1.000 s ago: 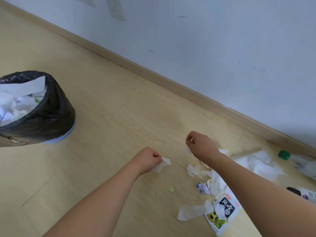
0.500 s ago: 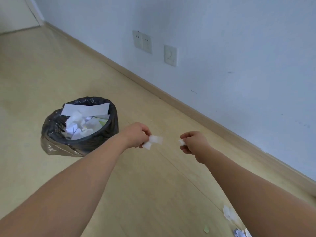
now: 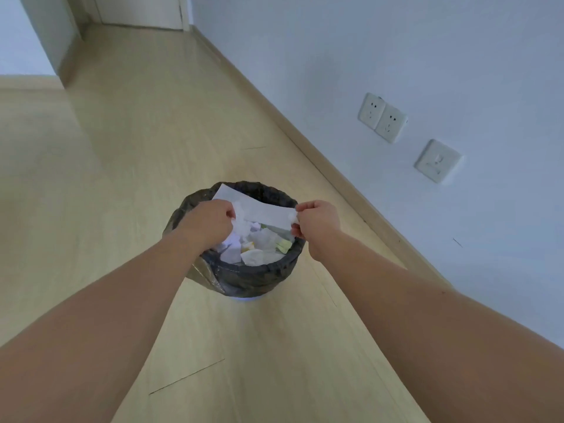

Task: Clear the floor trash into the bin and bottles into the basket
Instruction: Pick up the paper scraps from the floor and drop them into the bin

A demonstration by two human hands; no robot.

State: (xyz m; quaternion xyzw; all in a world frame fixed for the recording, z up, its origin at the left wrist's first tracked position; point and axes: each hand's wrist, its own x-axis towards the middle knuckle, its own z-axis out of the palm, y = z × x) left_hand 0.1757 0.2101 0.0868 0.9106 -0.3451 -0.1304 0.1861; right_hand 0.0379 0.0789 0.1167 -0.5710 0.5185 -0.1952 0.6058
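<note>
**Paper scraps over the bin: release pending**

Bin (image 3: pixel 244 279): round, black-lined, standing on pale wood floor (image 3: pixel 128 166), near the skirting board (image 3: pixel 308 148). Already well filled with crumpled white and yellowish paper; one long flat white sheet (image 3: pixel 259 210) propped across the far side of the opening.

Left hand (image 3: pixel 207 222): over the left half of the bin opening, fingers curled, pinching a small crumpled white scrap (image 3: pixel 239 222) at the fingertips.

Right hand (image 3: pixel 317 222): above the bin's right rim, thumb and fingers closed on a very small white scrap (image 3: pixel 293 215); only a sliver visible.

Wall sockets (image 3: pixel 383 117): three plates on the wall, well beyond the bin's right side.

Bottles and basket: not in view.

Stage, as judged: carry finished, drop not yet made.

Risks, as judged:
- Right scrap held almost over the rim rather than the centre; likely to fall outside onto the floor if released from there.
- Light paper apt to drift or cling to fingers on opening.
- Bin close to full; fresh scraps liable to slide off the heap or off the slanted sheet.
- Loose liner prone to snagging on a wrist and tipping the bin.
</note>
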